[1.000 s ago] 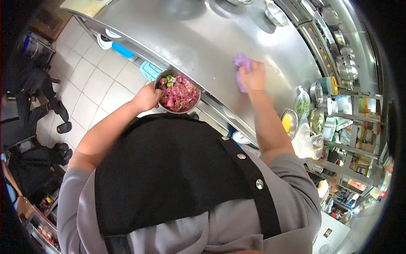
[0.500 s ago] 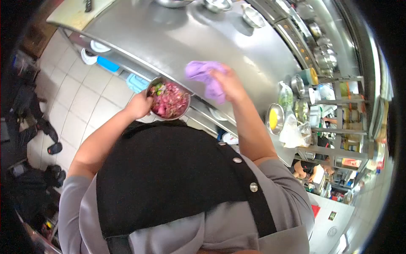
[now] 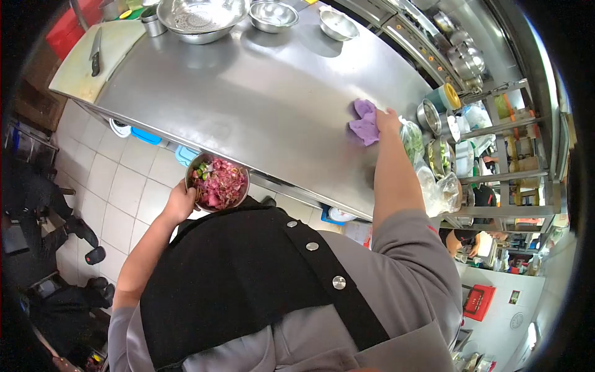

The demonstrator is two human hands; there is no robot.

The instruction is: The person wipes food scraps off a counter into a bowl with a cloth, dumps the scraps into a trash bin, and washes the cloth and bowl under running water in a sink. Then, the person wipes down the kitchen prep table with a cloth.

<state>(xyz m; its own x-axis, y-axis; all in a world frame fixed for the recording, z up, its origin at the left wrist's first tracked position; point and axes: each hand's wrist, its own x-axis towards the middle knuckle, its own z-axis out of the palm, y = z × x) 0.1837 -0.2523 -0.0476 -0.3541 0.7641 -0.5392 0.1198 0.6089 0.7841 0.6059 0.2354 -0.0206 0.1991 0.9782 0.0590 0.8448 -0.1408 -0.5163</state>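
Observation:
My left hand [image 3: 183,201] grips the rim of a metal bowl [image 3: 218,182] filled with chopped pink and red pieces and a few green ones. The bowl is held off the front edge of the steel table [image 3: 260,105], close to my apron. On the right, my right hand [image 3: 388,121] is closed on one side of a purple cloth [image 3: 364,123], which hangs or lies crumpled at the table surface; whether it touches cannot be made out. Bagged greens [image 3: 411,139] are just beside my right wrist.
A cutting board [image 3: 80,68] with a knife [image 3: 96,53] lies at the far left. Metal bowls [image 3: 273,15] line the back edge. Bowls, plastic bags [image 3: 437,189] and a shelf rack [image 3: 514,173] stand at the right. Other people are at the left and far right.
The view has shifted, showing more of the board and back bowls. My right hand has moved the cloth away from the bowl, rightward toward the bagged greens. My left hand still holds the bowl.

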